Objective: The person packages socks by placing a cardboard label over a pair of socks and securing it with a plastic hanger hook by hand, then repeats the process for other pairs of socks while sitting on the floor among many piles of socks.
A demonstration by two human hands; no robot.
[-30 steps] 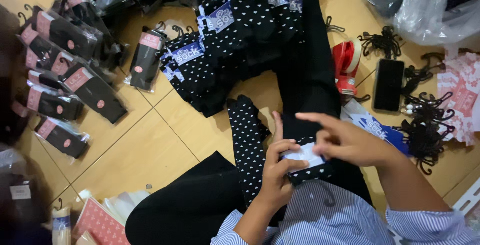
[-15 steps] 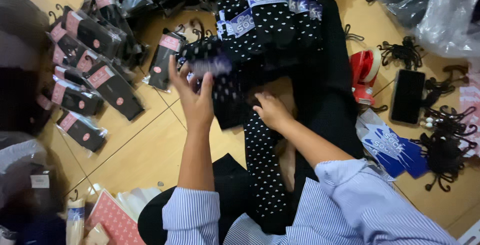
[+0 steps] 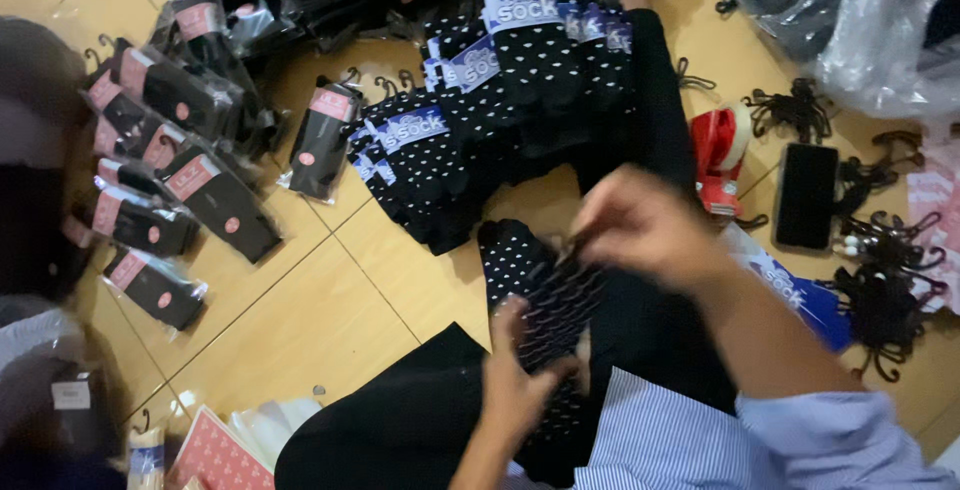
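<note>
Both the left hand (image 3: pixel 520 375) and the blurred right hand (image 3: pixel 640 225) pinch a dotted black sock (image 3: pixel 555 300), fingertips indistinct.

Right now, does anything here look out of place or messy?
Nothing damaged. The hooks lie in a loose tangle by the phone, and both hands hold one dotted sock.

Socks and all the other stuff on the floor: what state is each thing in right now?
Black white-dotted sock pair: loose, no label, held by both hands.
Left hand: gripping its lower end.
Right hand: blurred, pinching its top.
Dotted socks with blue paper bands: banded, stacked overlapping.
Black socks in clear bags with pink labels: bagged, lying flat.
Black phone: screen dark.
Black plastic hooks: loose, heaped.
</note>
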